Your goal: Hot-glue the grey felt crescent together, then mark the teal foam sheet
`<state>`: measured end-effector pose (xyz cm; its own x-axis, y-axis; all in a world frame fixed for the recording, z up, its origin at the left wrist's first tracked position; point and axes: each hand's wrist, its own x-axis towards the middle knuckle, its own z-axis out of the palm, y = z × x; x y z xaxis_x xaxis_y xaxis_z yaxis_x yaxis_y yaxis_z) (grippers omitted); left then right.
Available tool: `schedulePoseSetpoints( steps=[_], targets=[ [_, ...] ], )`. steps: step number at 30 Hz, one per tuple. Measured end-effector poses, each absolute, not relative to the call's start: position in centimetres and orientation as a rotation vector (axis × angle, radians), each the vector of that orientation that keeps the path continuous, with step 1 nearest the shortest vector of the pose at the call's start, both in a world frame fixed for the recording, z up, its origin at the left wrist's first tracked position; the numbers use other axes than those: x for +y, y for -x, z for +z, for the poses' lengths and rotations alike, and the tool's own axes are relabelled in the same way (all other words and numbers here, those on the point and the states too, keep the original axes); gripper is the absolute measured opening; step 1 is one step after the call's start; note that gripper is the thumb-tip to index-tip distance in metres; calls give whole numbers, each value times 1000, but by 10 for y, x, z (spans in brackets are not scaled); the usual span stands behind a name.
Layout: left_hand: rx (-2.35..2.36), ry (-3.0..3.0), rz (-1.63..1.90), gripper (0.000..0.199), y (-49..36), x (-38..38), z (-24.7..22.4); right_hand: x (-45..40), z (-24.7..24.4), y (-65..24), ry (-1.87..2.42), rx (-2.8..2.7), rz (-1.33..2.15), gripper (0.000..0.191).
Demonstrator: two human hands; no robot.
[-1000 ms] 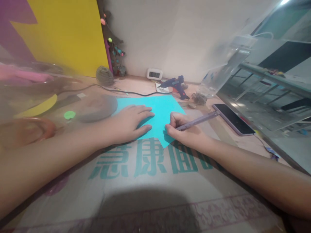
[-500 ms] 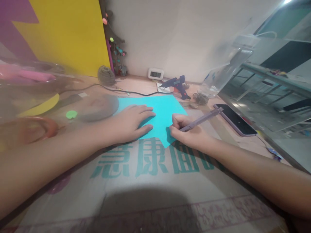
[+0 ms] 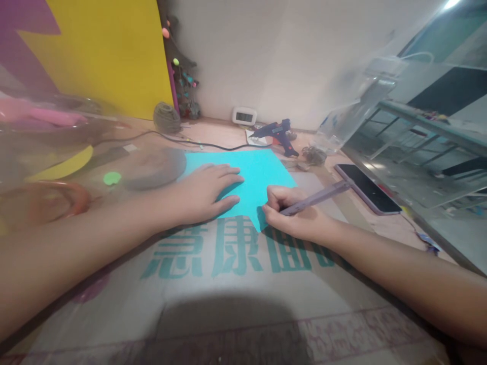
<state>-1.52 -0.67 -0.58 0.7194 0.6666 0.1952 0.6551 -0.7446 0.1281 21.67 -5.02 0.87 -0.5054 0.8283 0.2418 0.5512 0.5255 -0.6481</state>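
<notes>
A bright turquoise sheet [image 3: 253, 170] lies flat on the printed table cover, one corner pointing toward me. My left hand [image 3: 207, 192] rests flat on its left part, fingers spread and holding nothing. Closed around a greyish-purple pen [image 3: 317, 197], my right hand [image 3: 289, 210] sits at the sheet's lower right edge. The pen slants up to the right, its upper end near the phone; its writing tip is hidden by my fingers.
Behind the sheet are a dark blue glue gun [image 3: 279, 134] with a black cord, a small white clock [image 3: 244, 116] and a ball of twine [image 3: 166, 117]. A phone [image 3: 368, 188] lies at right, a clear bottle [image 3: 352, 111] behind it. Scissors-like orange loops [image 3: 76, 195] are at left.
My right hand has moved slightly toward me and a little left with the pen, nearer the sheet's front corner. My left hand and the sheet have stayed in place.
</notes>
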Motion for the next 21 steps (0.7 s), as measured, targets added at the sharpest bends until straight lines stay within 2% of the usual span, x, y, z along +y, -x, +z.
schedulePoseSetpoints(
  steps=[5, 13, 18, 21],
  targets=[
    [1102, -2865, 358, 56, 16, -7, -6, -51, 9, -217, 1079, -2240, 746, 30],
    [1099, -2864, 361, 56, 16, -5, -8, -44, 22, -223, 1178, -1824, 883, 27],
    [1103, -2845, 330, 57, 15, -5, -5, -37, 36, -233, 1266, -1908, 764, 31],
    [1111, -2823, 282, 55, 16, -5, -1, -32, 41, -240, 1272, -1911, 747, 26]
  ],
)
